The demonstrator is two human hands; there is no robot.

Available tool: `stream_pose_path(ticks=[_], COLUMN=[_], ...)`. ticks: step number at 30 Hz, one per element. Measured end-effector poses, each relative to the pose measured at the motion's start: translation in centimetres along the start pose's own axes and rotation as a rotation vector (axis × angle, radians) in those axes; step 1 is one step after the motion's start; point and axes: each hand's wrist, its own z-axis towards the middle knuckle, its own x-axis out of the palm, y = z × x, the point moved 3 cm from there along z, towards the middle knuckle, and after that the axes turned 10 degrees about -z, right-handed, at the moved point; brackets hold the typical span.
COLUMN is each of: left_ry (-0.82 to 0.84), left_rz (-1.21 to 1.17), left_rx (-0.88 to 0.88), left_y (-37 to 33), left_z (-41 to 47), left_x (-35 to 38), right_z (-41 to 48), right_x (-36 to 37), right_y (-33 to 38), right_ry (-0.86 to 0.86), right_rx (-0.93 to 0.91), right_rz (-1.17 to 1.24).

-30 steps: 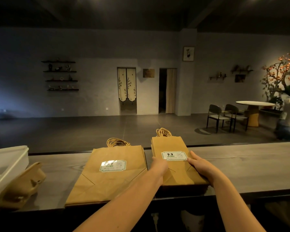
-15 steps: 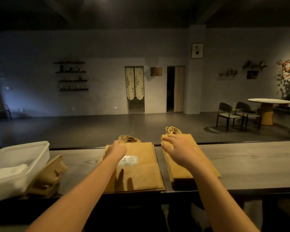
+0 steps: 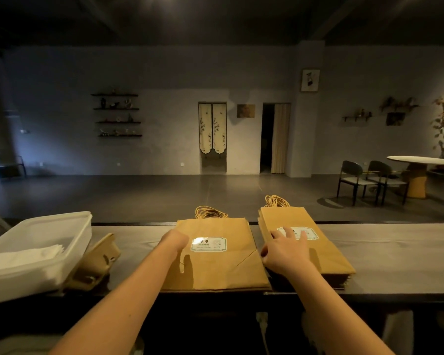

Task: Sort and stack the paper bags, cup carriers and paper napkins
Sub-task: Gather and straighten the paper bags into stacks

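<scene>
Seemingly nearly done, with paper napkins in the white tub far left of both hands, wide paper bags under the left hand, its grip impossible to tell, narrow paper bags under the flat, spread right hand, and cup carriers against the tub half hidden, perhaps unstacked.

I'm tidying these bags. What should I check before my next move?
1. Sorted by size: ok, the wide bags lie left and the narrow bags right.
2. The right hand flat on the narrow bags: ok, fingers spread.
3. The left hand holding the wide bags: cannot tell, its fingers are hidden.
4. Narrow pile's edges even: not ok, the left edges look stepped.
5. The carriers lying flat: not ok, they lean on the tub.
6. The napkins in the tub: ok.
</scene>
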Motion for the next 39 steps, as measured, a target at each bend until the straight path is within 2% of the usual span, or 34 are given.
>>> stream_pose_path(ticks=[3, 6, 8, 10, 13, 15, 18, 25, 28, 33, 39], left_ry=[-0.003, -0.211, -0.383, -0.421, -0.275, -0.216, -0.223, -0.224, -0.242, -0.193, -0.311], left_rz=[0.091, 0.264, 0.479, 0.733, 0.951, 0.913, 0.796, 0.744, 0.783, 0.614, 0.475], left_rx=[0.128, 0.49, 0.611, 0.458, 0.147, 0.094, 0.166, 0.585, 0.681, 0.746, 0.949], left_y=[-0.7, -1.8, -1.9, -0.6, 2.4, 4.1, 5.4, 5.8, 7.1, 8.0, 7.7], left_z=[-1.5, -5.2, -7.3, -7.6, -7.2, -6.7, -5.8, -5.9, -5.3, -5.6, -9.3], left_x=[-0.8, -4.0, -7.6, -10.9, -13.1, -13.1, -12.4, -7.9, -6.7, -6.7, -9.3], right_z=[-0.7, -1.6, -2.2, -2.6, -3.1, -3.5, -4.4, -5.6, -6.0, -6.4, -8.0], right_x=[-1.9, -3.6, -4.2, -4.3, -4.4, -4.7, -5.0, -4.1, -3.6, -3.8, -4.8], right_y=[0.7, 2.3, 4.4, 6.8, 9.6, 11.0, 12.3, 13.7, 14.0, 14.4, 15.5], right_ry=[-0.127, -0.282, -0.354, -0.374, -0.366, -0.332, -0.288, -0.261, -0.267, -0.37, -0.528], right_rx=[0.015, 0.001, -0.062, -0.141, -0.231, -0.276, -0.315, -0.342, -0.349, -0.339, -0.333], right_rz=[0.076, 0.161, 0.18, 0.203, 0.21, 0.217, 0.242, 0.291, 0.312, 0.368, 0.478])
